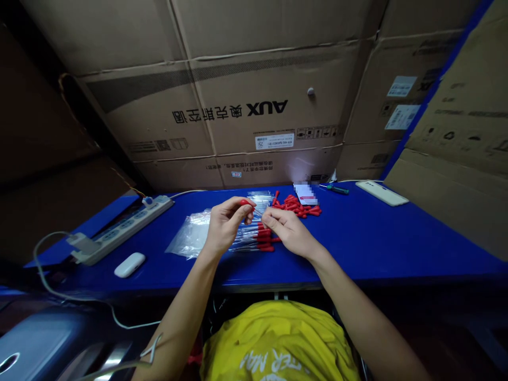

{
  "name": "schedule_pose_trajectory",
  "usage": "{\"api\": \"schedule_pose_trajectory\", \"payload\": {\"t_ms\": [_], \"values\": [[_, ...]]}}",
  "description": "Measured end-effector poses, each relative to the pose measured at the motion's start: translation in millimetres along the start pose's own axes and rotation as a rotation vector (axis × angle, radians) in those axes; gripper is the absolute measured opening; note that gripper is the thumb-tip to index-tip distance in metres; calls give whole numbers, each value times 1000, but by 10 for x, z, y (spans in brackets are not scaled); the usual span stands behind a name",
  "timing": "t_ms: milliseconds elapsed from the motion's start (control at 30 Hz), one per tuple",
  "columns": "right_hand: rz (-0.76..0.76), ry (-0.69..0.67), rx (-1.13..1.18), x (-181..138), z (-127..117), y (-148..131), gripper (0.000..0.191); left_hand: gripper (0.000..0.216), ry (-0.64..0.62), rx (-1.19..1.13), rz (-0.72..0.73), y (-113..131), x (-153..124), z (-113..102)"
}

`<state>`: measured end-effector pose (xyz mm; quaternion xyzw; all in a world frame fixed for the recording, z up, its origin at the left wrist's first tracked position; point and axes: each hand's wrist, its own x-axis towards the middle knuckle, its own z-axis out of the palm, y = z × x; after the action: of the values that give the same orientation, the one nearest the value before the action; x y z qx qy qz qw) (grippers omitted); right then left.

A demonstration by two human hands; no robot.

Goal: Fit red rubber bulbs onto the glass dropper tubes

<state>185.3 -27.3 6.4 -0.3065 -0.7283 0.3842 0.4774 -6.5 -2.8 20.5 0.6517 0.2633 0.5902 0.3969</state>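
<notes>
Left hand (225, 222) pinches a red, bulb-shaped plastic handle (246, 202); right hand (289, 228) grips a thin silvery metal rod (257, 211) between them, seemingly for steadiness.

Single head-worn camera, looking forward and steeply down from above the shirt (280, 338), which fills the bottom edge at close range. Left hand (227, 225) and right hand (292, 232) sit near frame centre, slightly farther off. Coverage is wide, taking in the table (341, 246) from power strip (127, 227) to phone (381, 193). The view faces the cardboard (222, 84) behind, roughly square-on.
</notes>
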Motion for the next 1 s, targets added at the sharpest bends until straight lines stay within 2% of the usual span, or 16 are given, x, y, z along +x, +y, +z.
{"api": "schedule_pose_trajectory", "payload": {"t_ms": [167,233,333,500,600,800,933,1000], "values": [[158,-88,202,-14,-16,37,53,25,-20,16,-27,6,8,1],[172,-99,218,-22,-12,47,52,22,-25,14,-41,-2,8,-4],[56,-5,10,-34,14,51,49,19,-9,12,-60,-7,7,3],[-61,227,-668,-78,86,84,37,21,57,-9,-124,-27,-7,74],[-123,261,-906,-94,97,114,40,27,72,-80,-187,-76,-30,115],[-153,282,-981,-83,73,124,40,37,39,-215,-307,-122,-49,92],[-178,305,-926,-85,65,113,35,49,16,-292,-319,-79,-36,51],[-188,310,-902,-86,64,109,33,43,21,-288,-311,-60,-28,34]]}}
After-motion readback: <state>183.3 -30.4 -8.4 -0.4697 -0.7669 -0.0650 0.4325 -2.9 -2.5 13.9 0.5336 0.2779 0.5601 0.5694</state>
